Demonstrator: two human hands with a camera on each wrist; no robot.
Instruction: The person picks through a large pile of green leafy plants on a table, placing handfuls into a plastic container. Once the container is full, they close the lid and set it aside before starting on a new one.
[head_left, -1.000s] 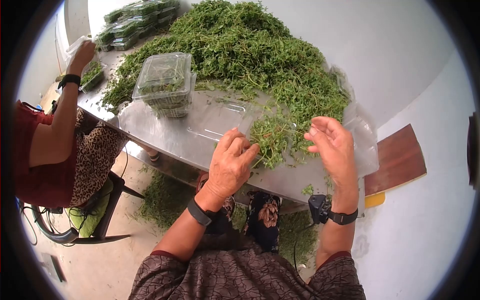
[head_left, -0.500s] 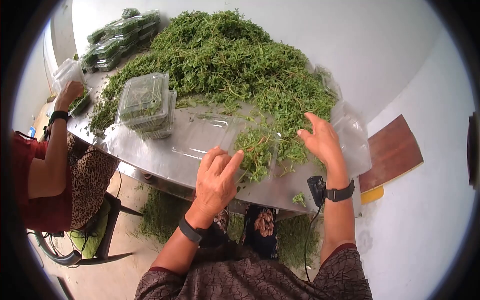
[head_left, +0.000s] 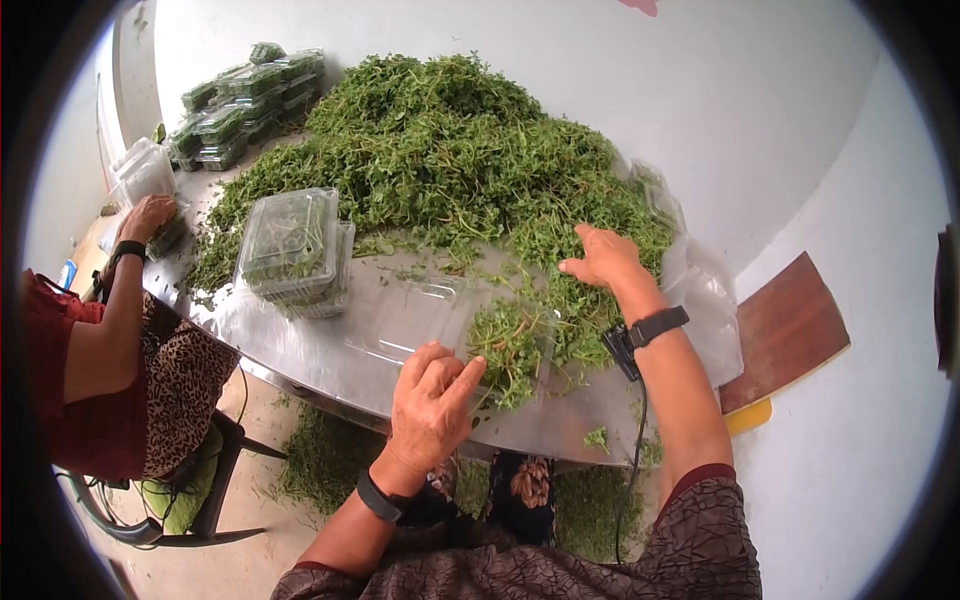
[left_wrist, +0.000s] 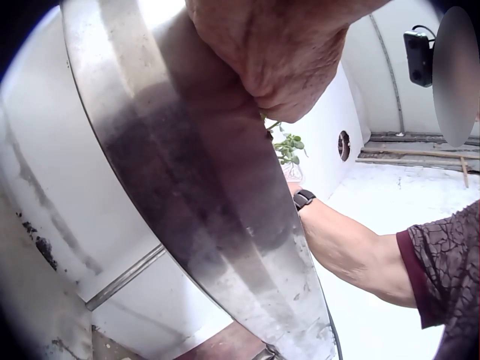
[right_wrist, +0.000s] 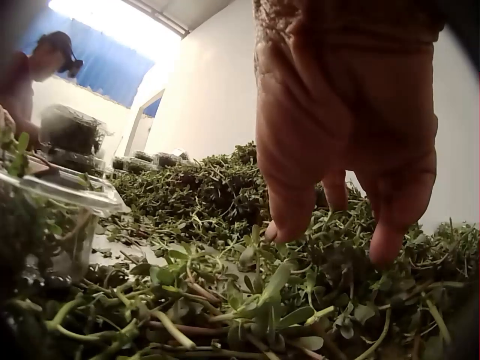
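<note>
A clear plastic box with its lid folded back (head_left: 415,318) lies on the metal table, its right half holding green sprigs (head_left: 505,350). At the near left edge of that box is my left hand (head_left: 432,405), fingers bent; whether it pinches the rim is hidden. My right hand (head_left: 605,258) reaches over the right part of the big heap of greens (head_left: 450,150), fingers spread. In the right wrist view the fingers of my right hand (right_wrist: 345,142) point down, tips at the leaves, gripping nothing visible. The left wrist view shows my left hand (left_wrist: 277,52) over the table edge.
Closed filled boxes (head_left: 290,250) are stacked left of the lid, and more boxes (head_left: 235,110) stand at the back left. Another person (head_left: 110,350) sits at the left, hands at a box. Clear plastic (head_left: 700,300) and a brown board (head_left: 790,325) are at the right.
My right hand has moved left and farther over the heap, its fingers now at the leaves. My left hand stays beside the open box. The head view has shifted.
</note>
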